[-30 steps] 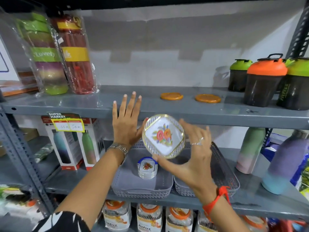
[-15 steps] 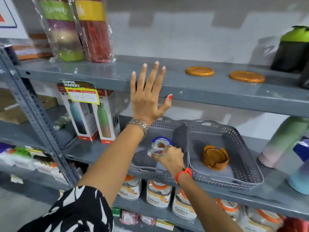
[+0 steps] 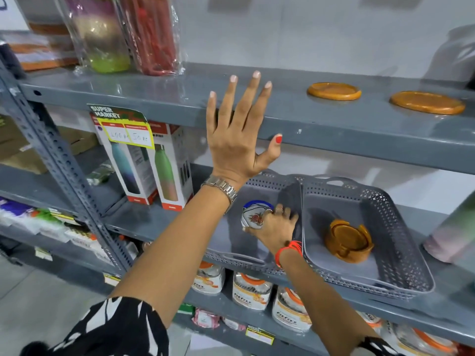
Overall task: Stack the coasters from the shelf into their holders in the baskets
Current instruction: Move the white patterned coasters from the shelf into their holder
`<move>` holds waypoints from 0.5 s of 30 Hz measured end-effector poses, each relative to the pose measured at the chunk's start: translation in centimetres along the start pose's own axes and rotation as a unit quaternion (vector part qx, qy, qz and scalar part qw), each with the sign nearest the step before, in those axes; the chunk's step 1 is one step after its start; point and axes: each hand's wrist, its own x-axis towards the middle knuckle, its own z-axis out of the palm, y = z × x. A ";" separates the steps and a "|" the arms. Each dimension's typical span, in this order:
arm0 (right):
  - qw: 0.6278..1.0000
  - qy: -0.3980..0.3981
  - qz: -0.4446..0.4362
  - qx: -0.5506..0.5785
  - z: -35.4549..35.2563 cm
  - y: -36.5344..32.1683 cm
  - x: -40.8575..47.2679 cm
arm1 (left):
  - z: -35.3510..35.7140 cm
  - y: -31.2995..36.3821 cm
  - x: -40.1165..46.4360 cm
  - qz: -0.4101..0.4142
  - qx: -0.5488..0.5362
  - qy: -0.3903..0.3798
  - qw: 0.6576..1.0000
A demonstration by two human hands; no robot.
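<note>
My right hand (image 3: 276,226) is down in the left grey basket (image 3: 232,255), holding a white flowered coaster (image 3: 253,218) tilted at the blue-rimmed holder (image 3: 254,203). My left hand (image 3: 239,132) is raised flat with fingers spread against the front edge of the upper shelf (image 3: 334,129), holding nothing. Two round orange-brown coasters (image 3: 334,91) (image 3: 428,102) lie on that upper shelf. The right grey basket (image 3: 401,253) holds a round brown holder (image 3: 348,240) with coasters inside.
Wrapped stacks of colourful cups (image 3: 102,34) stand at the upper shelf's left. Boxed bottles (image 3: 154,165) sit left of the baskets, a pastel bottle (image 3: 452,235) to their right. Jars (image 3: 252,291) line the shelf below. A slotted steel upright (image 3: 59,163) runs down the left side.
My right hand carried the white flowered coaster from chest height down into the left basket, onto the blue-rimmed holder. My left hand stayed at the shelf edge. The view tilted downward.
</note>
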 end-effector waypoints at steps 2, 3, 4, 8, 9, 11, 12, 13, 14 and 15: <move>0.999 -0.029 0.005 0.011 -0.1 0.2 0.5 | 0.1 0.0 0.0 -0.002 0.003 0.007 1.000; 0.999 -0.049 0.006 0.023 -0.2 0.2 0.9 | 0.1 0.0 0.0 -0.003 0.004 0.010 1.000; 0.997 -0.066 0.006 0.037 -0.4 0.3 1.3 | 0.1 0.0 0.0 -0.003 0.005 0.013 1.000; 0.992 -0.072 0.012 0.101 -0.3 0.4 2.8 | 0.2 0.1 0.0 -0.004 0.006 0.017 1.000; 0.992 -0.066 0.016 0.108 -0.2 0.5 2.9 | 0.2 0.1 0.0 -0.004 0.006 0.019 1.000; 0.991 -0.068 0.021 0.113 -0.3 0.5 3.0 | 0.2 0.1 0.0 -0.002 0.006 0.023 1.000; 0.991 -0.070 0.022 0.113 -0.3 0.5 2.9 | 0.3 0.0 0.0 0.000 0.006 0.025 1.000; 0.991 -0.069 0.023 0.115 -0.4 0.4 2.6 | 0.3 -0.1 0.0 0.000 0.006 0.026 1.000; 0.991 -0.060 0.023 0.119 -0.6 0.3 2.3 | 0.3 -0.1 0.0 0.001 0.007 0.026 1.000; 0.991 -0.045 0.020 0.125 -0.7 0.2 1.9 | 0.3 -0.1 0.1 0.001 0.008 0.027 1.000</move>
